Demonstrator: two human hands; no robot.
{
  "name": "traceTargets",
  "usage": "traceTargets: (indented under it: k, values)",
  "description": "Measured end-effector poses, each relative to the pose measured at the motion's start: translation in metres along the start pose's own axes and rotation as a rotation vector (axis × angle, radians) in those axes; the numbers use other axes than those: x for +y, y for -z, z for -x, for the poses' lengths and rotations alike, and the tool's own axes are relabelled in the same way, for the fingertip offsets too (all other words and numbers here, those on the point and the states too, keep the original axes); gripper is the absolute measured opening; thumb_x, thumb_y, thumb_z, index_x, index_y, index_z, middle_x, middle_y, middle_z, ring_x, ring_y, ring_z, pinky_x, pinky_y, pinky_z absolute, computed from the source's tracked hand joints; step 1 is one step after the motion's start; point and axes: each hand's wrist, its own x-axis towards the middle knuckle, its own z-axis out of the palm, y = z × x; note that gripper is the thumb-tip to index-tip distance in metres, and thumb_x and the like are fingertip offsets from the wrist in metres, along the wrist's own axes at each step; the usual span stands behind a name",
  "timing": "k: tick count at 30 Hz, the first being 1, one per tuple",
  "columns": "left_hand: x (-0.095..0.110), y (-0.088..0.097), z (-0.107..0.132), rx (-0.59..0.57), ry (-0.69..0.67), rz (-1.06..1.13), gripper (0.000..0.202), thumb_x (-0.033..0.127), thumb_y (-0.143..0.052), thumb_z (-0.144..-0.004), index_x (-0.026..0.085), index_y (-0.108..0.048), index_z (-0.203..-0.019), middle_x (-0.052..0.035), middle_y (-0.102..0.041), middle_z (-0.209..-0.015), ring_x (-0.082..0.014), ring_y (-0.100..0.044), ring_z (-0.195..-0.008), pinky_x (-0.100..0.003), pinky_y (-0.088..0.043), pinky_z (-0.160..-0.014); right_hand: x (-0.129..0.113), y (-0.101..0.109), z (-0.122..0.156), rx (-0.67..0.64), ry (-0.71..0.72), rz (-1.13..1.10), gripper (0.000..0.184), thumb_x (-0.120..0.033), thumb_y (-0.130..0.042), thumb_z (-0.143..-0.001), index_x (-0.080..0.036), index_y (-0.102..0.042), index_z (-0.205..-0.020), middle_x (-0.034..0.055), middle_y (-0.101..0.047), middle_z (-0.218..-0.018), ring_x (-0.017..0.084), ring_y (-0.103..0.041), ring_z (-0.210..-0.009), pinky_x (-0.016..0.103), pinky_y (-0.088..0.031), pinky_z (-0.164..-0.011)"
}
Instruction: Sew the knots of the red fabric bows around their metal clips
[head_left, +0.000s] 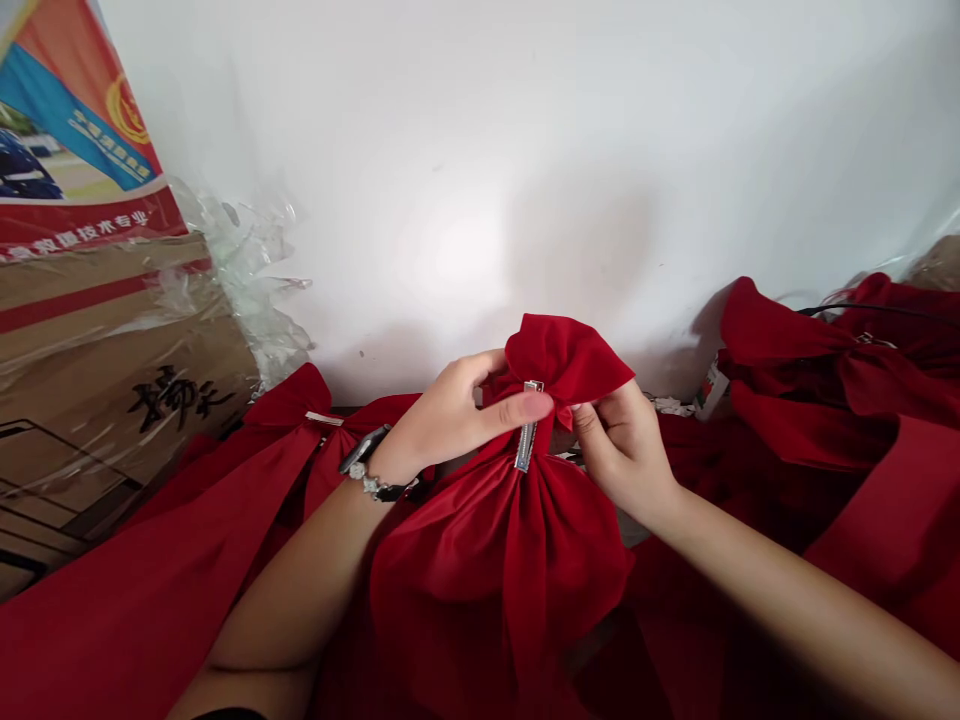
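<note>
A large red velvet bow (495,550) hangs in front of me with its back side showing. A silver metal hair clip (525,445) runs along its gathered centre. My left hand (469,410) is closed on the bow, its thumb pressed over the clip and its fingers hidden behind the fabric. On the other side my right hand (626,450) pinches the bow's upper loop (566,355) and a small fold of red fabric beside the clip. A watch and a bracelet sit on my left wrist.
Another red bow (289,400) with a silver clip lies at the left, and more red bows (802,370) are heaped at the right. A cardboard box (112,380) wrapped in clear plastic (259,270) stands at the left. A white wall (420,180) rises behind.
</note>
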Motion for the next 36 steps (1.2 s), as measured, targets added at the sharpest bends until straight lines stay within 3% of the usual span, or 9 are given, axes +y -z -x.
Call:
traceTargets:
  k: [4, 10, 15, 20, 25, 31, 34, 36]
  values:
    - [0.012, 0.001, 0.007, -0.098, 0.044, -0.131, 0.036, 0.043, -0.068, -0.080, 0.018, -0.063, -0.106, -0.0055, -0.068, -0.103, -0.0214, -0.062, -0.097, -0.030, -0.047, -0.090, -0.005, 0.004, -0.003, 0.072, 0.129, 0.122, 0.011, -0.010, -0.047, -0.088, -0.021, -0.046, -0.091, -0.0031, -0.058, -0.063, 0.010, -0.052, -0.050, 0.020, -0.042, -0.048]
    - [0.003, -0.020, 0.007, 0.016, -0.052, -0.006, 0.025, 0.036, -0.063, -0.087, 0.020, -0.059, -0.106, -0.0030, -0.065, -0.097, -0.0171, -0.060, -0.092, -0.027, -0.048, -0.085, -0.009, 0.015, -0.010, 0.103, 0.262, 0.360, 0.015, -0.007, -0.047, -0.084, -0.022, -0.043, -0.086, -0.0046, -0.051, -0.057, 0.010, -0.047, -0.044, 0.020, -0.036, -0.044]
    - [-0.004, -0.025, 0.005, 0.071, -0.120, 0.001, 0.026, 0.032, -0.065, -0.085, 0.020, -0.058, -0.107, -0.0028, -0.066, -0.096, -0.0172, -0.061, -0.091, -0.027, -0.049, -0.085, -0.015, 0.027, -0.020, -0.029, 0.337, 0.438, 0.017, -0.007, -0.046, -0.084, -0.022, -0.039, -0.080, -0.0051, -0.048, -0.054, 0.010, -0.042, -0.042, 0.020, -0.034, -0.043]
    - [0.003, -0.020, 0.006, 0.021, -0.133, -0.077, 0.017, 0.030, -0.067, -0.084, 0.019, -0.058, -0.094, -0.0005, -0.066, -0.086, -0.0151, -0.062, -0.079, -0.026, -0.050, -0.077, -0.018, 0.033, -0.021, -0.157, 0.330, 0.443, 0.019, -0.005, -0.044, -0.083, -0.022, -0.038, -0.078, -0.0060, -0.046, -0.053, 0.009, -0.038, -0.042, 0.019, -0.032, -0.042]
    - [0.006, -0.020, 0.005, 0.011, -0.119, -0.120, 0.016, 0.031, -0.065, -0.086, 0.019, -0.058, -0.095, -0.0012, -0.069, -0.091, -0.0150, -0.064, -0.086, -0.027, -0.051, -0.082, -0.014, 0.032, -0.018, -0.215, 0.131, 0.287, 0.013, -0.012, -0.045, -0.089, -0.020, -0.047, -0.079, -0.0025, -0.056, -0.058, 0.010, -0.047, -0.046, 0.019, -0.039, -0.045]
    - [-0.006, -0.024, 0.002, 0.103, -0.146, -0.073, 0.042, 0.032, -0.069, -0.082, 0.022, -0.053, -0.119, -0.0040, -0.068, -0.109, -0.0182, -0.065, -0.100, -0.030, -0.051, -0.092, -0.010, 0.025, -0.019, -0.068, -0.282, -0.112, 0.003, -0.021, -0.065, -0.082, -0.019, -0.066, -0.083, 0.0023, -0.071, -0.078, 0.017, -0.067, -0.073, 0.026, -0.053, -0.065]
    - [-0.011, -0.024, 0.002, 0.154, -0.130, -0.045, 0.058, 0.033, -0.073, -0.079, 0.026, -0.047, -0.130, -0.0051, -0.063, -0.124, -0.0212, -0.061, -0.115, -0.033, -0.049, -0.100, -0.009, 0.024, -0.021, -0.039, -0.396, -0.314, 0.008, -0.023, -0.072, -0.078, -0.020, -0.071, -0.085, 0.0013, -0.073, -0.081, 0.018, -0.068, -0.078, 0.026, -0.054, -0.069]
    - [-0.011, -0.023, 0.002, 0.174, -0.104, -0.030, 0.059, 0.034, -0.074, -0.077, 0.025, -0.048, -0.130, -0.0049, -0.066, -0.120, -0.0217, -0.062, -0.112, -0.034, -0.050, -0.098, -0.008, 0.024, -0.021, -0.049, -0.454, -0.417, 0.009, -0.021, -0.071, -0.078, -0.021, -0.072, -0.087, 0.0010, -0.073, -0.084, 0.017, -0.068, -0.079, 0.026, -0.054, -0.072]
